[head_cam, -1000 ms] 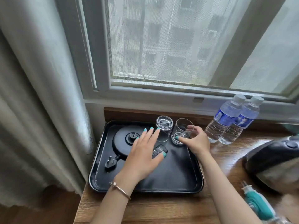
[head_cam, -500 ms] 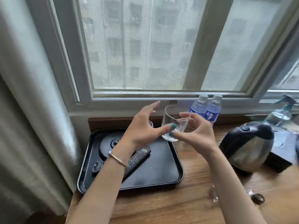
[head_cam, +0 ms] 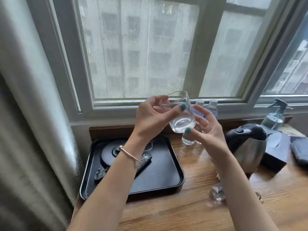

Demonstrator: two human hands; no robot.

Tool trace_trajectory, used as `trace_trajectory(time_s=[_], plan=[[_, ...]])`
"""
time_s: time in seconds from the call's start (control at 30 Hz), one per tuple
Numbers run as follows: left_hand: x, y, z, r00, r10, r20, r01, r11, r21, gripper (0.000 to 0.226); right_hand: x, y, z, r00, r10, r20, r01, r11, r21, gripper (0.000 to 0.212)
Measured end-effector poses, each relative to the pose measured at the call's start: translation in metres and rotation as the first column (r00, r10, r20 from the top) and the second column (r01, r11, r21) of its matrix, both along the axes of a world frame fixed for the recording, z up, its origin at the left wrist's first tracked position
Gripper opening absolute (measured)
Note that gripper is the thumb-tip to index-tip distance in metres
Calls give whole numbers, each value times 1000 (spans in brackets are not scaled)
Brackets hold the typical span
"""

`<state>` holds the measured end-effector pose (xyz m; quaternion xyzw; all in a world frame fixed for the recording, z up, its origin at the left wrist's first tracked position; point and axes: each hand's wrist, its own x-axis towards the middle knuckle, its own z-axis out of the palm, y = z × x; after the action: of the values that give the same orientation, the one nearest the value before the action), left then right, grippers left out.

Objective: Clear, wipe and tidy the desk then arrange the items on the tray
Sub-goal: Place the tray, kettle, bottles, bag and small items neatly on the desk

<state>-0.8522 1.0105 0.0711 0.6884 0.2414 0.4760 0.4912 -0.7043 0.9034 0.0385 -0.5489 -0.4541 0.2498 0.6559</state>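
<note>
Holding clear tumbler glass (head_cam: 180,114) tilted, mid-frame above wooden desk (head_cam: 200,205) | left hand (head_cam: 150,119) pinching it; right hand (head_cam: 205,129) fingers spread, thumb at base | risk: slips, drops beside black rectangular tray (head_cam: 166,182).

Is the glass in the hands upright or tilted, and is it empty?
Tilted: the glass leans, its rim toward the left hand, its base near the right hand. It looks empty; no liquid shows.
</note>
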Motion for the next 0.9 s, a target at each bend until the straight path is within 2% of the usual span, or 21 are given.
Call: trace_trajectory(time_s=[0.07, 0.13, 0.2, 0.23, 0.27, 0.33, 0.4, 0.47, 0.57, 0.63, 0.7, 0.77, 0.83, 0.9], plan=[[4, -6, -1, 998, 41, 57, -37, 997, -71, 80, -5, -1, -2, 1000, 7, -25, -6, 999, 40, 91], [9, -13, -6, 994, 46, 96, -31, 987, -156, 81, -10, -2, -3, 999, -21, -42, 26, 992, 122, 72], [11, -16, -9, 990, -43, 132, 73, 969, -234, 84, -10, -5, -1, 997, -55, -48, 63, 982, 176, 59], [8, -15, -10, 986, -113, 124, 139, 964, -227, 87, -7, -7, 0, 997, -64, -49, 72, 980, 185, 59], [3, -12, -9, 979, -183, 90, 197, 963, -182, 92, -3, -11, 2, 997, -63, -48, 71, 980, 187, 59], [-9, -4, -5, 959, -282, -39, 283, 959, 5, 100, 5, -18, 8, 999, -27, -31, 32, 984, 173, 57], [-20, 2, 3, 936, -289, -203, 331, 919, 215, 103, 11, -23, 13, 1000, 8, 8, -9, 990, 139, 57], [-25, 5, 10, 923, -232, -307, 341, 863, 372, 90, 17, -26, 17, 998, 26, 51, -32, 993, 116, 57], [-26, 4, 13, 951, -137, -278, 266, 820, 507, 67, 21, -27, 20, 997, 59, 52, -65, 990, 128, 53], [-23, 2, 8, 978, -79, -194, 176, 815, 552, 62, 20, -23, 21, 998, 31, 48, -36, 992, 121, 64], [-17, -2, -1, 994, -63, -90, 96, 892, 442, 58, 16, -19, 23, 998, -32, 58, 27, 996, 86, 82], [-10, -6, -9, 982, -173, 69, 164, 978, 126, 61, 14, -17, 28, 993, -51, 103, 45, 997, 61, 95], [-4, -7, -20, 941, -226, 254, 276, 943, -184, 78, 13, -18, 35, 989, 24, 146, -29, 999, 32, 97], [0, -6, -31, 906, -233, 353, 362, 859, -361, 90, 13, -18, 38, 979, 101, 176, -101, 995, -6, 94]])
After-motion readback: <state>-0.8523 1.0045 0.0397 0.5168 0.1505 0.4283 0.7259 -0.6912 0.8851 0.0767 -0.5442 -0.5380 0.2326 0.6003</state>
